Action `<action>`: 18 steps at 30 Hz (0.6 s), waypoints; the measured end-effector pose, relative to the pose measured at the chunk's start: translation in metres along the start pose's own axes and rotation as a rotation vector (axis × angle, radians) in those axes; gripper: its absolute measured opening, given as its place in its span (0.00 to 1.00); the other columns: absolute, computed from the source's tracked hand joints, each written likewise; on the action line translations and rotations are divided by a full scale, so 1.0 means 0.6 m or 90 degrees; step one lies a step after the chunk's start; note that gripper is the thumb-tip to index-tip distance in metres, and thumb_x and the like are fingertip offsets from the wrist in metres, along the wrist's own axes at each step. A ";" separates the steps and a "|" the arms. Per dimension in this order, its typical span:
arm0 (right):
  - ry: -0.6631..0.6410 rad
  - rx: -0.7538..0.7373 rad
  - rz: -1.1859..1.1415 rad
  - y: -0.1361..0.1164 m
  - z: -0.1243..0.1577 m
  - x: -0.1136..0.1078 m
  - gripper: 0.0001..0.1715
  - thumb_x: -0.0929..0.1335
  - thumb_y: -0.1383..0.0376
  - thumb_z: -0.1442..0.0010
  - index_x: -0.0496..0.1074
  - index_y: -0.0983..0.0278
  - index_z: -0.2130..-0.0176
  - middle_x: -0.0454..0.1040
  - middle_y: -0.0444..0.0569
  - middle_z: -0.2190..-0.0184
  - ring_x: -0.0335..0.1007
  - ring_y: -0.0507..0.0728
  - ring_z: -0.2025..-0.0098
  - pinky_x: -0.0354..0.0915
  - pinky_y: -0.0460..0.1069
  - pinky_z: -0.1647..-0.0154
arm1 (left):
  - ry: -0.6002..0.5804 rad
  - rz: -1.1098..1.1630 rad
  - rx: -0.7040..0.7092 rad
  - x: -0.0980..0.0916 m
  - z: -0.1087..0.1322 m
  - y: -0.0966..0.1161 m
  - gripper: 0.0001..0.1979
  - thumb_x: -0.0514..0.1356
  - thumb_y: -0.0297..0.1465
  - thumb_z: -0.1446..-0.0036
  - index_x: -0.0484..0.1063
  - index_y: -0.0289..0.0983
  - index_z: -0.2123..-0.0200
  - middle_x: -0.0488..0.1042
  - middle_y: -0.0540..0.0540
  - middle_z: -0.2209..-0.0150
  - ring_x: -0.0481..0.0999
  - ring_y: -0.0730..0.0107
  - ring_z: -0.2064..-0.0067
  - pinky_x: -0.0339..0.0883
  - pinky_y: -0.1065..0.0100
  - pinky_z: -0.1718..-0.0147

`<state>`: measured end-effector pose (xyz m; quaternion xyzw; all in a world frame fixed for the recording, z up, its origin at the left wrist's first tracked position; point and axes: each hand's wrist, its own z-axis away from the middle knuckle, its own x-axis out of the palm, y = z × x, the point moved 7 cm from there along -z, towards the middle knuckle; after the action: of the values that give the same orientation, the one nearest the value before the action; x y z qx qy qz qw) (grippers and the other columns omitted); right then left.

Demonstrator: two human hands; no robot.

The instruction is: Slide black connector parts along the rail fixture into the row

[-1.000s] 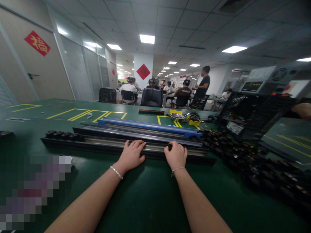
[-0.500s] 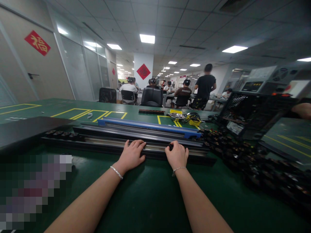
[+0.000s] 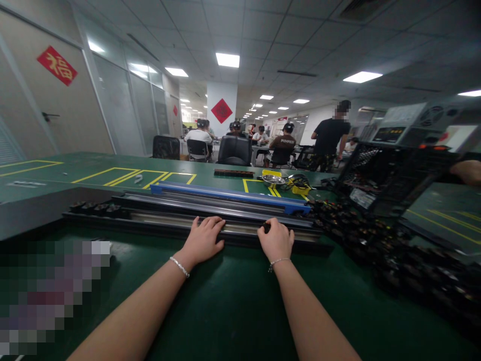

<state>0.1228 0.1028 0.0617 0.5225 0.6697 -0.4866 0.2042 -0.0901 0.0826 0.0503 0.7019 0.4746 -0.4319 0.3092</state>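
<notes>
A long black rail [image 3: 158, 225] with a pale metal channel lies across the table before me. My left hand [image 3: 203, 238] rests over its middle, fingers stretched out and the thumb apart. To the right, my right hand [image 3: 277, 239] has its fingers closed on a small black part [image 3: 266, 227] at the channel; the fingers hide most of it. Several similar black parts [image 3: 99, 209] stand in a row at the rail's left end. Behind it lie a second dark rail [image 3: 195, 205] and a blue rail [image 3: 225, 193].
A large heap of black parts [image 3: 406, 260] spreads over the right side. Behind it stands an open black computer case [image 3: 370, 175], with another person's hand [image 3: 468, 170] nearby. A metal bowl [image 3: 273, 179] and yellow tape lines mark the far green table [image 3: 233, 311].
My right hand has shifted slightly right along the rail with the small black part. My left hand stays in place. A standing person in the background has moved right.
</notes>
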 end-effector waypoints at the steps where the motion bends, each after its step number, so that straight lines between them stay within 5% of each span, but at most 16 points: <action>1: 0.000 0.002 0.000 0.001 0.000 -0.001 0.11 0.61 0.61 0.46 0.67 0.61 0.63 0.74 0.50 0.63 0.64 0.61 0.53 0.44 0.63 0.43 | -0.002 0.000 0.000 0.000 0.000 0.000 0.26 0.53 0.39 0.47 0.61 0.44 0.43 0.65 0.45 0.43 0.61 0.56 0.42 0.43 0.44 0.41; 18: -0.034 -0.015 -0.005 0.023 -0.006 -0.006 0.13 0.62 0.60 0.46 0.68 0.61 0.60 0.74 0.49 0.64 0.67 0.58 0.57 0.54 0.52 0.54 | -0.015 -0.003 -0.010 -0.001 0.000 0.000 0.27 0.54 0.39 0.47 0.61 0.44 0.43 0.64 0.44 0.43 0.60 0.56 0.42 0.43 0.45 0.41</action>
<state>0.1370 0.1039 0.0599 0.5043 0.6717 -0.4933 0.2261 -0.0904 0.0826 0.0510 0.6931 0.4760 -0.4369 0.3197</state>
